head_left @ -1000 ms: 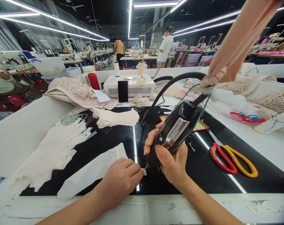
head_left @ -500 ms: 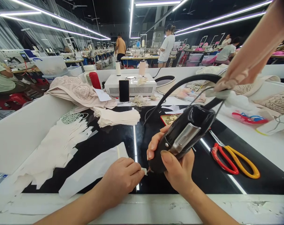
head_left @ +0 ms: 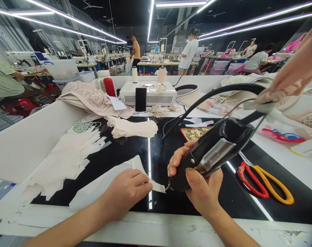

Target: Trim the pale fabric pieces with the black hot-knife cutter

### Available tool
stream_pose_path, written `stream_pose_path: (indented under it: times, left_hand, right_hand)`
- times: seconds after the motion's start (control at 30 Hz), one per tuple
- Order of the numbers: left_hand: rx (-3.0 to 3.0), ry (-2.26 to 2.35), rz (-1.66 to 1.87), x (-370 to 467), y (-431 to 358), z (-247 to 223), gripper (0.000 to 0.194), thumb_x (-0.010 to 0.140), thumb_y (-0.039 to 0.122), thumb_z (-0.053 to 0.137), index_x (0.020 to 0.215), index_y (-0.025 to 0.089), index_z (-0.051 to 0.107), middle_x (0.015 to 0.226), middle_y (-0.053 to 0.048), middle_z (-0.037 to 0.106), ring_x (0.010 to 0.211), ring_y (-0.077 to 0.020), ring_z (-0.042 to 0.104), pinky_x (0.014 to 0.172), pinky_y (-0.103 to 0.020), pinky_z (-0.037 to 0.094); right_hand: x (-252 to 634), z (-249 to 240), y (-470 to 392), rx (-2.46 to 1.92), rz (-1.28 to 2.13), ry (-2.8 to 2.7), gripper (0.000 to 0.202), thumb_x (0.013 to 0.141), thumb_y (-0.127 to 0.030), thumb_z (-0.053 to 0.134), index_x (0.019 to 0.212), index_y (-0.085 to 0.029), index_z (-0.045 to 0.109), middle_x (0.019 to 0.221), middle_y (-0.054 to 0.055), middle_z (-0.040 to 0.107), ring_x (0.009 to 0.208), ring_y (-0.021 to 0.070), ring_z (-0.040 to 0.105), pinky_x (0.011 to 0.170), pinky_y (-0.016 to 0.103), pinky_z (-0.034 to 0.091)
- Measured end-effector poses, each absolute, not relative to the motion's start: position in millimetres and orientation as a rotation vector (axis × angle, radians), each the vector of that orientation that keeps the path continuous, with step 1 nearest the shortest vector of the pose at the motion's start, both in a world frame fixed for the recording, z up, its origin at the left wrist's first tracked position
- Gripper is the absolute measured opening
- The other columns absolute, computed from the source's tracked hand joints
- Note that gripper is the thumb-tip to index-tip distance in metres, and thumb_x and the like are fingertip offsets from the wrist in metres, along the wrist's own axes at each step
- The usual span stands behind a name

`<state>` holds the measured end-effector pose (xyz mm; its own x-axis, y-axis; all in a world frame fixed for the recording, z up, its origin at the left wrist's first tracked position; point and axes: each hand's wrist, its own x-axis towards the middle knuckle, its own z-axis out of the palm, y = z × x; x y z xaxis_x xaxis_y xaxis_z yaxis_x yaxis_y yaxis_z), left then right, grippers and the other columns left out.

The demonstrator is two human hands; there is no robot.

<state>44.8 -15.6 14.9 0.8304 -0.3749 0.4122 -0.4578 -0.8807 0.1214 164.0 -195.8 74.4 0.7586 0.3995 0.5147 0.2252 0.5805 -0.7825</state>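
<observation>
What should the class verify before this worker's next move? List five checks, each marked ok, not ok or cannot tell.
1. Right hand has a firm-looking grip around the black handheld tool: ok.
2. Left hand holds the white strip: ok.
3. Tool tip touches the strip's free end: cannot tell; they are very close.
4. Black cable arches clear of the strip: ok.
5. Red-and-orange-handled scissors lie away from both hands: ok.
</observation>
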Motion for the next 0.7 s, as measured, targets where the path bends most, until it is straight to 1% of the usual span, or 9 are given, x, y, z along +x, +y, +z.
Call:
stream_pose_path:
  times: [0.2, 0.4, 0.7]
  left_hand:
    - [2.780, -0.603, 0.631, 48, -14, 13, 0.019, 0.103, 0.004, 0.055, 0.101, 0.019, 0.066, 0.094, -0.001, 0.069, 0.082, -0.0171, 0.061, 0.076, -0.032, 0.048]
    - [2.821, -0.594, 0.689, 50, -16, 12, 0.015, 0.101, 0.007, 0.059, 0.097, 0.020, 0.067, 0.090, -0.001, 0.067, 0.078, -0.0177, 0.058, 0.073, -0.032, 0.047]
    - [2.838, -0.566, 0.734, 47, -22, 12, 0.019, 0.102, 0.008, 0.060, 0.086, 0.019, 0.061, 0.081, 0.000, 0.063, 0.075, -0.0159, 0.055, 0.073, -0.031, 0.044]
  right_hand:
    - [166, 72, -200, -0.969, 0.112, -0.753, 0.035, 0.090, -0.040, 0.080, 0.115, -0.028, 0.060, 0.081, -0.002, 0.067, 0.060, 0.0146, 0.064, 0.053, 0.029, 0.055]
    - [167, 73, -202, -1.008, 0.096, -0.749, 0.032, 0.090, -0.040, 0.078, 0.114, -0.028, 0.061, 0.080, -0.002, 0.065, 0.059, 0.0156, 0.063, 0.053, 0.030, 0.056]
    - [166, 85, -196, -1.010, 0.064, -0.693, 0.037, 0.081, -0.041, 0.084, 0.109, -0.026, 0.065, 0.073, -0.003, 0.066, 0.054, 0.0152, 0.061, 0.048, 0.030, 0.055]
